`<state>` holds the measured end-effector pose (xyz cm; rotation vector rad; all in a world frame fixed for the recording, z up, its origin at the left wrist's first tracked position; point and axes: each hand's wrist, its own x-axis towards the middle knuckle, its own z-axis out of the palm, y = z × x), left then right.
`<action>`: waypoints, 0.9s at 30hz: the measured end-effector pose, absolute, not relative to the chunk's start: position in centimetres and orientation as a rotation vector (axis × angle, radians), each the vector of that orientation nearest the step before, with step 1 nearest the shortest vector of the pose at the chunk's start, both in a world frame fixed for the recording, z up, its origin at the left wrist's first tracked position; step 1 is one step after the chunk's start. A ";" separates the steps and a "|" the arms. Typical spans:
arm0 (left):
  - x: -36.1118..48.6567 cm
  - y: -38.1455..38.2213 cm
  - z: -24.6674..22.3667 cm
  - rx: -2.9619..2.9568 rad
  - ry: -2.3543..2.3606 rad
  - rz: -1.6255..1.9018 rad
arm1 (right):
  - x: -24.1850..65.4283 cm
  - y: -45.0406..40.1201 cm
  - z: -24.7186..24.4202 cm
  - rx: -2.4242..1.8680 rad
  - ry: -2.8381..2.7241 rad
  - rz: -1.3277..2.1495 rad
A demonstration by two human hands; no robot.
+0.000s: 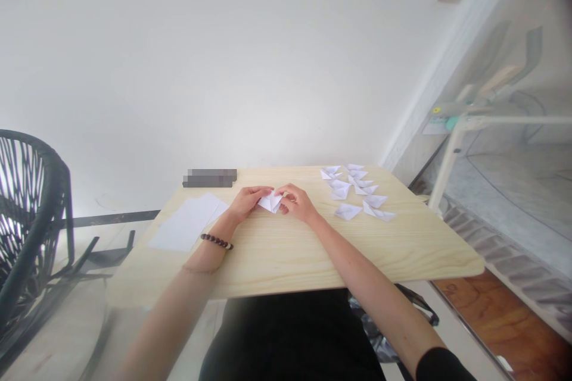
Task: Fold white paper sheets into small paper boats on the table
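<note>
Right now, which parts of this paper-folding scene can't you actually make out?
Head view, the only one:
- Folded paper: its shape is mostly hidden by the left hand and right hand.
- Dark object at the table's far edge: blurred out.
- Finished paper pieces: too small for fold details.

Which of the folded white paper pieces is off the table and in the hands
The folded paper piece pinched between the left hand and right hand; the others lie loose in a cluster on the table, farther right.
</note>
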<state>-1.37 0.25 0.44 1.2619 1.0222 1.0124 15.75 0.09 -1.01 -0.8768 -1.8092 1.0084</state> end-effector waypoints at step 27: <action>-1.7 0.7 -0.2 1.172 1.020 1.139 | 16.0 0.0 -0.7 -0.870 -1.776 1.102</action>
